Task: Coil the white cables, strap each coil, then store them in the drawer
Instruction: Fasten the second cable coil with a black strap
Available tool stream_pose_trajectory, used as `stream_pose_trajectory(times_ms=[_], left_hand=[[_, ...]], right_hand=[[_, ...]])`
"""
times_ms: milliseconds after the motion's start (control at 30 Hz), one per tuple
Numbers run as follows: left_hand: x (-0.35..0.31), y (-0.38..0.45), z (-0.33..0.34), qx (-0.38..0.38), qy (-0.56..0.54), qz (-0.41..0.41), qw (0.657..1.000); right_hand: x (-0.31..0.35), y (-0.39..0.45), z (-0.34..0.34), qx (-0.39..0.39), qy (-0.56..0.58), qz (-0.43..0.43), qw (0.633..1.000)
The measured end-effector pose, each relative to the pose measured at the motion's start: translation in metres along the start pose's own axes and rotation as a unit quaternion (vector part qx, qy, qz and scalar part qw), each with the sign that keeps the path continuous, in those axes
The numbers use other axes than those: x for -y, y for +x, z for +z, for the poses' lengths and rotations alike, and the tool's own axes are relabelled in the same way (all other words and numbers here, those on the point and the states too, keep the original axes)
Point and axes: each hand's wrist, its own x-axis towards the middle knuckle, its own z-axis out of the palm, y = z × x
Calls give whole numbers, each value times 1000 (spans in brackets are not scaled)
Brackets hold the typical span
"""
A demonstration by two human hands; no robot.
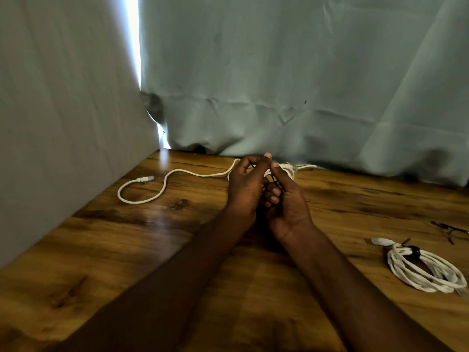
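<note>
- Dark thin strap (pixel 275 182) is pinched between the curled fingers of both hands.
- Left hand (pixel 245 185) and right hand (pixel 286 199) touch, held over the wooden table (pixel 177 250).
- White loose cable (pixel 162 185) trails left behind the hands.
- Strapped white coil (pixel 422 269) lies far right, with spare straps (pixel 448 229) near it.

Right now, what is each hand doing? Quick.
Left hand: fingers curled, pinching a thin dark strap beside the white cable.
Right hand: fingers curled round the same strap and the cable's partly hidden coil.
</note>
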Motion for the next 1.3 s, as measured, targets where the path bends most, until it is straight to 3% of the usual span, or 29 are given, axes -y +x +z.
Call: stream_pose_trajectory(times_ms=[133,267,433,533,633,733,867,967,1000,1167,1300], left_hand=[[-1,-3,1,6,-5,-23,1000],[-4,-1,-3,39,-12,1,999],[-7,18,-21,-30,70,106,991],[-10,31,-41,-92,103,166,976],[-11,40,-55,-121,107,169,972],[-12,44,-59,-135,86,155,975],[-15,42,-58,-131,67,133,980],[-12,42,-57,-107,84,121,983],[-12,42,-57,-99,88,114,985],[-10,39,-53,-75,119,110,984],[-7,37,-49,-64,147,115,980]], right_hand=[[-2,-2,1,-33,-15,-13,999],[0,2,-1,-19,-69,-13,997],[-1,-12,6,-35,-188,-30,981],[1,-18,8,-47,-302,-105,946],[5,-23,9,-44,-389,-206,897],[10,-25,12,-19,-391,-307,867],[19,-25,11,10,-362,-359,860],[24,-22,7,2,-395,-452,800],[26,-21,7,4,-389,-466,795],[39,-31,12,74,-261,-359,893],[42,-35,14,72,-222,-308,922]])
